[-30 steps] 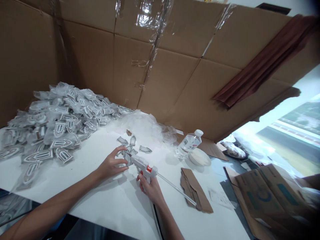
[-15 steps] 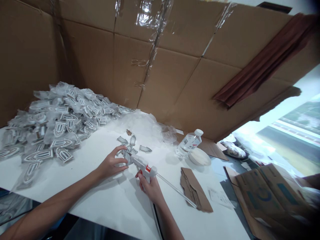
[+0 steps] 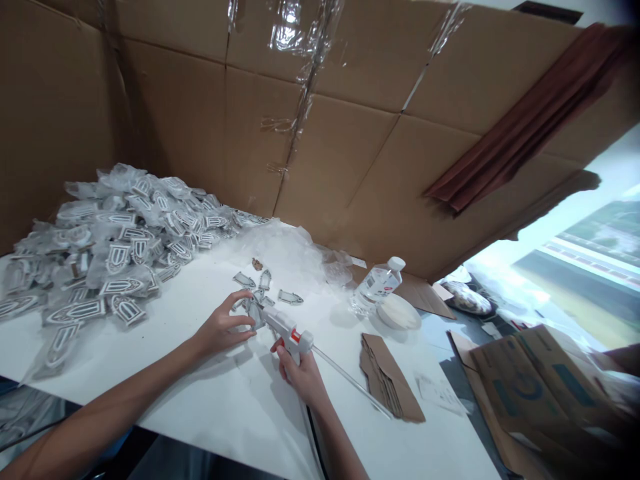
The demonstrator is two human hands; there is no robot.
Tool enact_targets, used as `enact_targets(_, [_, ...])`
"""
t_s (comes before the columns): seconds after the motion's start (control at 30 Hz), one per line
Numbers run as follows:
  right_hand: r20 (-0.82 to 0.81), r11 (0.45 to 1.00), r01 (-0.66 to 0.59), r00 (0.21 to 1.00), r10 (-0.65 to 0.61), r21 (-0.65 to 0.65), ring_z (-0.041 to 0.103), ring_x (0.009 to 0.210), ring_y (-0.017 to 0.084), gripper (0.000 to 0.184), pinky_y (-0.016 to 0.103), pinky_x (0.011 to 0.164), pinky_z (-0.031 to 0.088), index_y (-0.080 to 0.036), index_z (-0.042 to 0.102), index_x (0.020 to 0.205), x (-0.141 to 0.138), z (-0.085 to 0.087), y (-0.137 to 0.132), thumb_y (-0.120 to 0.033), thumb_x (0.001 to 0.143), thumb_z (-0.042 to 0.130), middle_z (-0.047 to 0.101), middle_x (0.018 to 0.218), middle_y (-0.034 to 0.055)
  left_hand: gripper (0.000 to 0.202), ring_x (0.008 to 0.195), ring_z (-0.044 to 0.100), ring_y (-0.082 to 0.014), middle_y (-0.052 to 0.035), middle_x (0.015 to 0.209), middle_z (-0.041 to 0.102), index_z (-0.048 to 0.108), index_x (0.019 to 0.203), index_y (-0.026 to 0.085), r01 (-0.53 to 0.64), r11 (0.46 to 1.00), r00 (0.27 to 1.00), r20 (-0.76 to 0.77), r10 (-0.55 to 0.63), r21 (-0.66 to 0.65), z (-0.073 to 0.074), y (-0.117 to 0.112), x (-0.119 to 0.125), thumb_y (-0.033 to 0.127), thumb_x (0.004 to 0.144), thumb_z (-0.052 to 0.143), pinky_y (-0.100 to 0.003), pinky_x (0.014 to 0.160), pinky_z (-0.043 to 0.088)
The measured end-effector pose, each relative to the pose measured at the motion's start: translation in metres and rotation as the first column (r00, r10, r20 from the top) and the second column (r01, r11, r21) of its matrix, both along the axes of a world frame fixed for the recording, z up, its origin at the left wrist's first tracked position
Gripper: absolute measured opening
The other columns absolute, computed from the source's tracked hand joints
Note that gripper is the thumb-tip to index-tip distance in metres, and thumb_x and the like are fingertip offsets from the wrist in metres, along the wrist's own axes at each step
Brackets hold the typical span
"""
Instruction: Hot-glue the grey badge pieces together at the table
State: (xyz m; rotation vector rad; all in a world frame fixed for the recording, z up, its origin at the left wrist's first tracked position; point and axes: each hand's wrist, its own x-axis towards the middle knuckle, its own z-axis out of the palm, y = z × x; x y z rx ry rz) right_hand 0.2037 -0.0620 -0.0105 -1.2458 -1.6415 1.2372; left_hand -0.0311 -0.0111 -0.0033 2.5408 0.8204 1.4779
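White table before a cardboard wall, both grips full

The right hand is wrapped round a glue gun, whose front end sits just beside the small grey piece that the left hand pinches between thumb and fingers. A slip or too hard a squeeze could put hot glue on those fingers; the long glue stick, jutting back from the right grip, could snag on the folded cardboard. Left of the grips, heaped clear bags hold arch-shaped pieces. Beyond the right grip are a capped bottle, its fill hard to tell, and a shallow dish, contents unclear
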Motion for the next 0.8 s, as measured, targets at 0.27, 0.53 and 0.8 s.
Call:
enact_targets(0.27, [0.007, 1.000, 0.002, 1.000, -0.001, -0.031, 0.038, 0.044, 0.008, 0.040, 0.022, 0.047, 0.033, -0.014, 0.056, 0.090, -0.001, 0.005, -0.001, -0.053, 0.089, 0.049, 0.045, 0.052, -0.0033, 0.034, 0.124, 0.046, -0.0257, -0.0157, 0.129, 0.046, 0.048, 0.105, 0.017, -0.215, 0.974, 0.976, 0.059, 0.211, 0.068, 0.003, 0.007, -0.009, 0.019, 0.078, 0.069, -0.044, 0.096, 0.049])
enact_targets(0.53, [0.012, 0.998, -0.039, 0.999, 0.040, -0.057, 0.039, 0.046, 0.009, 0.040, 0.022, 0.048, 0.033, -0.014, 0.057, 0.089, 0.000, 0.002, -0.003, -0.053, 0.088, 0.049, 0.046, 0.053, -0.0029, 0.039, 0.126, 0.045, -0.0264, -0.0166, 0.130, 0.046, 0.046, 0.110, 0.017, -0.230, 0.964, 0.973, 0.048, 0.226, 0.134, 0.002, 0.012, -0.013, 0.019, 0.079, 0.070, -0.046, 0.098, 0.048])
enact_targets(0.8, [0.053, 0.997, -0.027, 0.998, 0.031, -0.069, 0.040, 0.047, 0.009, 0.038, 0.023, 0.050, 0.034, -0.014, 0.056, 0.086, 0.000, 0.000, -0.001, -0.051, 0.089, 0.049, 0.047, 0.053, -0.0026, 0.040, 0.128, 0.046, -0.0264, -0.0164, 0.131, 0.045, 0.044, 0.114, 0.018, -0.189, 0.963, 0.981, -0.013, 0.195, 0.193, 0.002, 0.010, -0.014, 0.014, 0.081, 0.066, -0.046, 0.097, 0.050])
